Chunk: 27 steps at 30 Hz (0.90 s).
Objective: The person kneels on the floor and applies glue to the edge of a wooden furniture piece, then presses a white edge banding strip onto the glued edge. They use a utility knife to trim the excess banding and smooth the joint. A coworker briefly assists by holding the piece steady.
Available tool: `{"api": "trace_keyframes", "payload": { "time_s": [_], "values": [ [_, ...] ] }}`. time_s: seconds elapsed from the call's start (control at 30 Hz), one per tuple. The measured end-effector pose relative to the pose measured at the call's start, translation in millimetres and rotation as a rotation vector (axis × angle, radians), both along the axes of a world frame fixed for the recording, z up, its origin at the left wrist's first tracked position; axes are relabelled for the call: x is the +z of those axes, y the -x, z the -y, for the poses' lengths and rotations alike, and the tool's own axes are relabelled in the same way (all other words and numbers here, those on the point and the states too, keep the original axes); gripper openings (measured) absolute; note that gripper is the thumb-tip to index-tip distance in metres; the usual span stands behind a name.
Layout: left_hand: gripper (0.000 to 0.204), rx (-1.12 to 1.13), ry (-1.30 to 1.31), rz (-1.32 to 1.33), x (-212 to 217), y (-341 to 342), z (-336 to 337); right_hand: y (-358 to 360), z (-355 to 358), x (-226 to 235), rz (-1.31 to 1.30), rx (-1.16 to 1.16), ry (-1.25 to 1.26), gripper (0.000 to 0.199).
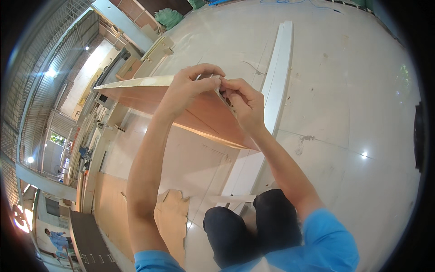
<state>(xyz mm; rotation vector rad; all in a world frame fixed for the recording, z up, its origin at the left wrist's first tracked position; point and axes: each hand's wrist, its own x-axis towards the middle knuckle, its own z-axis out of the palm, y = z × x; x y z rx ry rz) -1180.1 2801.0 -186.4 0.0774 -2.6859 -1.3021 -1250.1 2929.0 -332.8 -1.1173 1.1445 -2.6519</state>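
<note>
A large wooden panel [213, 115] with a reddish-brown face and a pale edge stands tilted in front of me. My left hand [192, 86] is closed at its raised corner, with the thumb and fingers meeting over the edge. Right beside it, the fingers of my right hand [244, 102] are curled and pinched at the same corner; what lies between them is too small to make out. Several small dark spots show along the panel's edge below the right fingers. The panel's lower side reaches down near long white boards [274, 86] on the floor.
A torn cardboard sheet [171, 213] lies on the glossy tiled floor, left of my bent knees [231, 231]. Stacked boards [88, 172] line the left side. A green bundle [168, 18] sits at the back. A person in blue [59, 238] stands at far lower left.
</note>
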Motion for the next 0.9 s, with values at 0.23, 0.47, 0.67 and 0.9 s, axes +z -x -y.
{"api": "trace_keyframes", "payload": {
  "time_s": [0.23, 0.47, 0.67, 0.9],
  "values": [
    [0.022, 0.066, -0.015, -0.015, -4, 4, -2, 1, -4, 0, 0.030, 0.046, 0.019, 0.035],
    [0.024, 0.035, 0.058, -0.116, -8, 1, -1, -16, -1, -8, -0.133, -0.188, -0.084, 0.040],
    [0.040, 0.150, 0.508, -0.459, -43, -12, -22, -2, -5, -7, -0.170, -0.079, -0.036, 0.044],
    [0.042, 0.328, 0.594, -0.764, -77, -1, -30, 5, -16, -3, -0.078, 0.138, -0.053, 0.048]
  ]
}}
